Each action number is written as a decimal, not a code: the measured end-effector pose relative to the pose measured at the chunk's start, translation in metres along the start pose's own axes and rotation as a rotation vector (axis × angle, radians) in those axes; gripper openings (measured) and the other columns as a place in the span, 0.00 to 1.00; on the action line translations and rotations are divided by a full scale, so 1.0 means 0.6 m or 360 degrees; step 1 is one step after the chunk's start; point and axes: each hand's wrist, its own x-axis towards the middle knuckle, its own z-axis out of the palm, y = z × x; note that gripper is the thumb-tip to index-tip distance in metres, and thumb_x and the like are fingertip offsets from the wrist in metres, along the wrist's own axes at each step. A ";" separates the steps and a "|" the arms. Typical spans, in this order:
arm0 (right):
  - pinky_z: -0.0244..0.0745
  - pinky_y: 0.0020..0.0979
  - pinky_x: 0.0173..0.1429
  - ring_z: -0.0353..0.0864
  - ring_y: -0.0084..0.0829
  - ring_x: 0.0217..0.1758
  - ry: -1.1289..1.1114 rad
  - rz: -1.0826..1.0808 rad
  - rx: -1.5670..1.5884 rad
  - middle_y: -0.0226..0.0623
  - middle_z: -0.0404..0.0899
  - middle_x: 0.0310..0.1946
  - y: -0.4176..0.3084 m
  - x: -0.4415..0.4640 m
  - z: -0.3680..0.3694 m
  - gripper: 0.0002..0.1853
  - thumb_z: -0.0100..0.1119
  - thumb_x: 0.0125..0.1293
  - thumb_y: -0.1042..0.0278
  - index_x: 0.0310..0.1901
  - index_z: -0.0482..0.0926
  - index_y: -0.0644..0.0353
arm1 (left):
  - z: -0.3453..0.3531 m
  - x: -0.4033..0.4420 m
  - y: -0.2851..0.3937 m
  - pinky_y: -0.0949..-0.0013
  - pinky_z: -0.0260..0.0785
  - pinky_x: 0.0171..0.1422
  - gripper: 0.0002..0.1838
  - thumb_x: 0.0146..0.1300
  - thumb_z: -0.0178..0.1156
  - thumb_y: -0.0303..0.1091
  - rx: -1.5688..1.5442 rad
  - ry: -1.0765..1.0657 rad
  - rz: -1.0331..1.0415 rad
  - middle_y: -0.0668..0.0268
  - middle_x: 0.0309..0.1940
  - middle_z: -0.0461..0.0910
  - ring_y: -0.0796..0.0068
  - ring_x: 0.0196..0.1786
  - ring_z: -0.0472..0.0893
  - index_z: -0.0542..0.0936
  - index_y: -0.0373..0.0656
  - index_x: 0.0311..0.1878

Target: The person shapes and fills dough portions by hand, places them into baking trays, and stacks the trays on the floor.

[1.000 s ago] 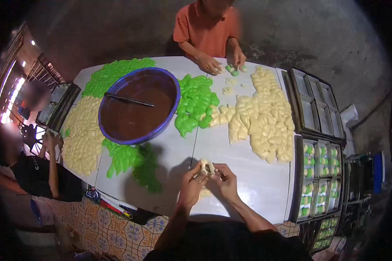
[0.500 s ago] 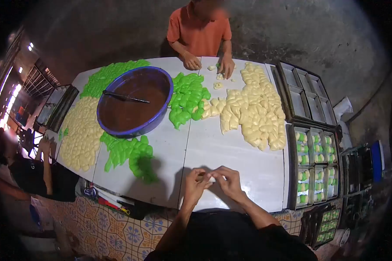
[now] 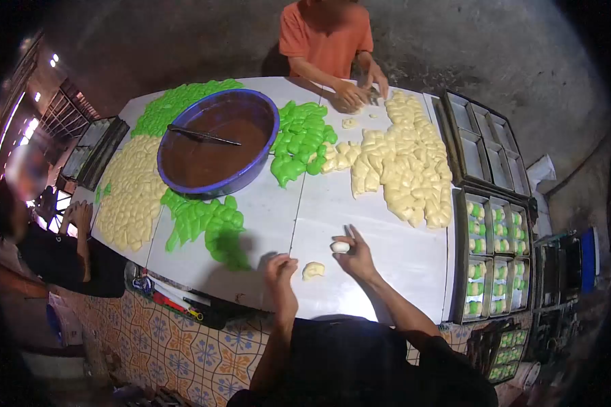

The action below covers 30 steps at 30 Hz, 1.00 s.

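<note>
In my right hand (image 3: 358, 259) I hold a small pale dough ball (image 3: 340, 247) at the fingers, just above the white tabletop. My left hand (image 3: 280, 275) is loosely curled over the table's near edge, fingers slightly apart and nothing visible in it. Between my hands a flattened piece of cream dough (image 3: 313, 271) lies on the table. Farther back spreads a mass of cream dough pieces (image 3: 414, 169). Left of it are green dough pieces (image 3: 302, 139), with another green patch (image 3: 210, 224) nearer to me.
A blue basin (image 3: 168, 178) of brown filling, with a dark utensil across it, stands at left. Trays of green-and-cream dough (image 3: 461, 258) and unfilled metal trays (image 3: 451, 139) line the right edge. One person in orange (image 3: 326, 41) works opposite; another person (image 3: 61, 261) is at left.
My hands have moved apart, the right one now holding the dough ball out to the right. A cream dough piece now shows on the table between them. The person opposite has brought both hands together.
</note>
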 end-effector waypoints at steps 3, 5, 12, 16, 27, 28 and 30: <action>0.75 0.32 0.53 0.75 0.37 0.58 0.0046 -0.0181 -0.0165 0.48 0.76 0.54 -0.038 -0.024 0.004 0.35 0.61 0.58 0.74 0.67 0.58 0.66 | -0.073 0.004 -0.024 0.72 0.69 0.51 0.09 0.57 0.57 0.24 0.0007 0.0171 0.0113 0.65 0.36 0.77 0.74 0.42 0.77 0.76 0.36 0.42; 0.69 0.45 0.60 0.73 0.51 0.55 -0.0089 -0.0728 -0.1190 0.53 0.70 0.55 -0.059 -0.041 0.020 0.25 0.61 0.61 0.63 0.57 0.70 0.64 | -0.089 -0.009 -0.022 0.70 0.69 0.51 0.09 0.57 0.57 0.26 -0.0116 0.0330 -0.0077 0.65 0.36 0.76 0.74 0.41 0.77 0.76 0.37 0.42; 0.71 0.41 0.57 0.69 0.49 0.56 -0.0535 -0.0474 -0.0854 0.48 0.65 0.55 -0.011 -0.037 0.113 0.20 0.63 0.56 0.75 0.52 0.77 0.59 | -0.078 -0.020 -0.045 0.72 0.68 0.56 0.14 0.65 0.54 0.28 0.0185 -0.0023 -0.0063 0.63 0.44 0.78 0.75 0.48 0.77 0.75 0.34 0.52; 0.74 0.31 0.54 0.74 0.34 0.55 -0.0706 -0.0248 -0.0246 0.37 0.65 0.52 -0.132 -0.038 0.102 0.18 0.62 0.60 0.75 0.54 0.79 0.58 | -0.029 -0.038 0.020 0.73 0.64 0.62 0.18 0.70 0.52 0.28 0.0102 -0.0202 -0.0067 0.62 0.50 0.78 0.76 0.54 0.74 0.72 0.34 0.61; 0.60 0.39 0.65 0.65 0.38 0.62 -0.0421 -0.0468 -0.0205 0.41 0.65 0.60 -0.156 -0.002 0.092 0.24 0.54 0.67 0.46 0.50 0.78 0.63 | 0.059 0.004 -0.020 0.75 0.71 0.45 0.12 0.64 0.59 0.29 -0.1207 -0.0399 -0.0919 0.66 0.41 0.82 0.77 0.43 0.79 0.80 0.37 0.49; 0.60 0.38 0.65 0.65 0.38 0.62 -0.0422 -0.0464 -0.0262 0.41 0.65 0.60 -0.148 0.002 0.087 0.26 0.57 0.65 0.47 0.52 0.76 0.63 | 0.055 0.007 -0.029 0.72 0.72 0.47 0.14 0.65 0.57 0.33 -0.1400 -0.0458 -0.0998 0.64 0.43 0.81 0.75 0.43 0.79 0.78 0.38 0.52; 0.59 0.35 0.66 0.64 0.34 0.65 -0.0463 -0.0049 0.0286 0.38 0.65 0.61 -0.169 0.013 0.088 0.33 0.65 0.59 0.51 0.59 0.68 0.64 | 0.087 0.013 0.051 0.65 0.71 0.52 0.25 0.67 0.53 0.48 -0.1479 -0.0525 -0.1103 0.61 0.46 0.80 0.70 0.47 0.79 0.75 0.36 0.56</action>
